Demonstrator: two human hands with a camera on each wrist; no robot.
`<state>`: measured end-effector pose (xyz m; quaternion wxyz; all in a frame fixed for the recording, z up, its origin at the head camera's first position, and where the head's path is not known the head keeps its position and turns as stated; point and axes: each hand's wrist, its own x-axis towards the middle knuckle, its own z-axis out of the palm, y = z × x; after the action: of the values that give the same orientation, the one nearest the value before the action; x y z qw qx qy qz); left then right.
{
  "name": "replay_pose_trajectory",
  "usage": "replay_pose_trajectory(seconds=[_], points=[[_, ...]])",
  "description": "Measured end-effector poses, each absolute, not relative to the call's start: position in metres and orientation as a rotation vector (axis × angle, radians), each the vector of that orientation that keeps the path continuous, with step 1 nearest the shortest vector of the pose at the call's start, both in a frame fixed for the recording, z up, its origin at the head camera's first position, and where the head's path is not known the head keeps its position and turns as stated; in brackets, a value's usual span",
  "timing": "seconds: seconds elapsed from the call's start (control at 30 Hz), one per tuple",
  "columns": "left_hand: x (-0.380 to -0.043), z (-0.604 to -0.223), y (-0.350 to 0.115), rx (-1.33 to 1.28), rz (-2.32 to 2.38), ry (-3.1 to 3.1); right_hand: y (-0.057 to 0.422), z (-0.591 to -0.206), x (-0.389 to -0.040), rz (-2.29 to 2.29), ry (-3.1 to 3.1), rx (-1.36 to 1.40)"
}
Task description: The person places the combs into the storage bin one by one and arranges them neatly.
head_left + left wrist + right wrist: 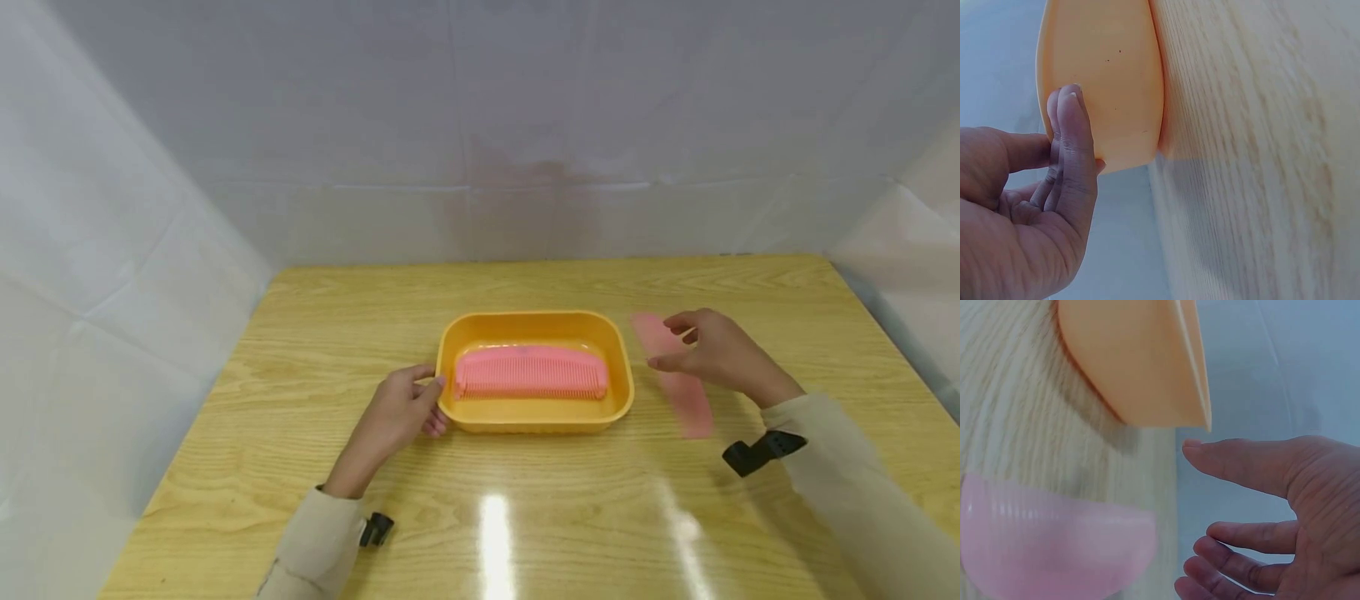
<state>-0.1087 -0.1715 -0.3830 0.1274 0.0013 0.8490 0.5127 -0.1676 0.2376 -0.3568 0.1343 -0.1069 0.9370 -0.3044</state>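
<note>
In the head view a yellow plastic basin (536, 425) stands on the table, and a pink comb (531, 372) lies inside it, teeth toward me. My left hand (397, 412) pinches the left end of the basin, thumb at the rim and fingers against the outer wall (1110, 75). A second pink comb (688, 400) lies slanted on the table right of the basin. Over it hovers my right hand (716, 354), thumb and fingers spread apart with nothing between them. The right wrist view shows the hand (1260, 506) beside this comb (1054, 544).
A wooden table (337, 317) carries everything, with glare on its near part. White sheeting (375, 125) hangs behind the table and along both sides. Black wrist devices (761, 452) are worn at both sleeves.
</note>
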Motion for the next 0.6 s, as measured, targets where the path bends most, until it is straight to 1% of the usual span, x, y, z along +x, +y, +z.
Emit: replay_pose_trajectory(seconds=[0.27, 0.6], points=[[-0.11, -0.384, -0.172, 0.009, 1.498, 2.473, 0.247, -0.373, -0.164, -0.861, 2.701, -0.217], [-0.109, -0.383, -0.171, 0.005, 1.498, 2.464, 0.256, -0.392, -0.157, -0.876, 2.72, -0.18]])
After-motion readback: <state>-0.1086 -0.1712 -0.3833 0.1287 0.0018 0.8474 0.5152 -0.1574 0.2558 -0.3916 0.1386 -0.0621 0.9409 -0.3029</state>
